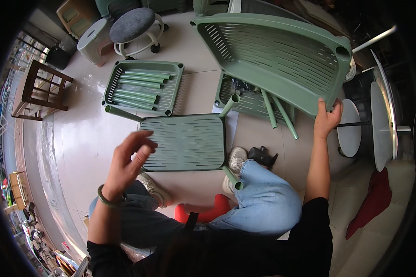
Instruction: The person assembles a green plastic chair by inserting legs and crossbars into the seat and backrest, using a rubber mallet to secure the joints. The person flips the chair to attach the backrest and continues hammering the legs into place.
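My right hand [327, 117] grips the near corner of a large green slotted basket shelf [272, 51], raised and tilted at the upper right. My left hand [133, 154] holds nothing, thumb and fingers apart and slightly curled. It hovers at the left edge of a green slotted shelf tier [185, 143] before my feet; I cannot tell whether it touches. Green tubes [230, 104] stand out from that tier's corners. Beyond it on the left, a green basket [175, 87] holds several loose tubes [136, 92]. Another basket [249, 104] lies partly hidden under the raised one, with two tubes [284, 117] leaning out.
A black object with a handle [262, 157] lies beside my right shoe [237, 161]. Farther off stand a round grey-topped stool on casters [133, 24], a white stool [93, 40] and a brown wooden chair [39, 92]. A red cloth [372, 201] lies at the right.
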Demonstrator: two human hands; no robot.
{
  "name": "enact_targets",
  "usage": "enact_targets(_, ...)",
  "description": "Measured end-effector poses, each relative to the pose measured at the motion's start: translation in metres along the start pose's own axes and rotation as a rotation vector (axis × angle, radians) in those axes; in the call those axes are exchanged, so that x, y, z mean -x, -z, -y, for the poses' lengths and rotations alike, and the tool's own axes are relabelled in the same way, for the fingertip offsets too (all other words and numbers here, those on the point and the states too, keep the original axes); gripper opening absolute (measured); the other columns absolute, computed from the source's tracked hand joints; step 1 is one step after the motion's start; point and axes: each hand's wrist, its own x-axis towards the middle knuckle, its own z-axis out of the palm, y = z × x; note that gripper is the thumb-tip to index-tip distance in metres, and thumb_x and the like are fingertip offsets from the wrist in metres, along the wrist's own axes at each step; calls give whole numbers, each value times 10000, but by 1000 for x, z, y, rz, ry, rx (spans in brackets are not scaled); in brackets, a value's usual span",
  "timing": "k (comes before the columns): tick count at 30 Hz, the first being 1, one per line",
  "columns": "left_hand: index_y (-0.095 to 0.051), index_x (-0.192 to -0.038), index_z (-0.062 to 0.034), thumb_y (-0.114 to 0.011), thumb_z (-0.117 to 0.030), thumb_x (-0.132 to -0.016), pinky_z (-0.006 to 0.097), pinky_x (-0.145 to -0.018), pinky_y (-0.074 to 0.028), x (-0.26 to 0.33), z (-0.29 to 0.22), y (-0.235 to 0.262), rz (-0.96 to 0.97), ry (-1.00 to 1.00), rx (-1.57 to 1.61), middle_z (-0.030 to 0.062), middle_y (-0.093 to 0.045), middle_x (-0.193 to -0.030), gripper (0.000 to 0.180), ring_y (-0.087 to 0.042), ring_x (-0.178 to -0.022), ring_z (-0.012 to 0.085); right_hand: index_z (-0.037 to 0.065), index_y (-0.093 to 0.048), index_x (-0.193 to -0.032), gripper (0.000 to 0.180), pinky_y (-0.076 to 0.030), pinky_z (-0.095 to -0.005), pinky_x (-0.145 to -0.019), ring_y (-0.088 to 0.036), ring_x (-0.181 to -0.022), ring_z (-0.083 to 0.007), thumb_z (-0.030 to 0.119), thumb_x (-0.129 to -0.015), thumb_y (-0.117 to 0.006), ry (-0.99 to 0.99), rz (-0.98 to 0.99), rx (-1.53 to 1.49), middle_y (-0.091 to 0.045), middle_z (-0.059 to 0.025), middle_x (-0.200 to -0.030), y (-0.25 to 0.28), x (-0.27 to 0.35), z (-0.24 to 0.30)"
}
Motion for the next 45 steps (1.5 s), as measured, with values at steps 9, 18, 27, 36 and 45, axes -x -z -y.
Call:
enact_targets(9, -369, -1385, 30, -484, -651, -896, 530, -956, -476, -24, 18, 89, -90, 253, 1388, 260, -481, -1324, 846, -556, -1131, 379, -1, -639, -1144, 277, -501, -310, -859, -619, -1027, -202, 105, -888, -649, -45, 82, -629, -625, -103, -1205, 78, -45, 96)
enact_targets(18, -583, -1168, 28, -533, -221, -983, 304, -711, -590, 39, 45, 86, 9, 249, 1091, 119, -666, -1025, 314, -672, -825, 172, 22, -578, -1238, 325, -519, -327, -842, -615, -1045, -208, 120, -928, -567, -627, 722, -1132, -601, -100, -1245, 76, 15, 134)
enact_targets(27, -557, -1267, 14, -564, -175, -957, 280, -842, -522, 81, 95, 138, -205, 80, 488, 108, -642, -1120, 363, -630, -966, 156, 50, -453, -1380, 403, -546, -331, -823, -608, -1072, -210, 117, -990, -377, -909, 985, -1198, -563, -97, -1298, 12, 69, 140)
enact_targets(36, -577, -1235, 25, -590, -142, -929, 269, -833, -515, 58, 173, 128, -327, 239, 381, 101, -662, -1067, 349, -636, -934, 163, 70, -645, -1038, 290, -546, -330, -577, -638, -668, -186, 275, -950, -461, -1225, 925, -773, -658, -60, -835, -73, 130, 126)
enact_targets(45, -626, -1104, 0, -534, -257, -945, 302, -752, -551, 77, 160, 123, -286, 525, 502, 85, -678, -981, 317, -667, -844, 170, 77, -636, -980, 302, -505, -330, -520, -582, -617, -188, 272, -953, -407, -1263, 931, -731, -619, -49, -781, -57, 135, 151)
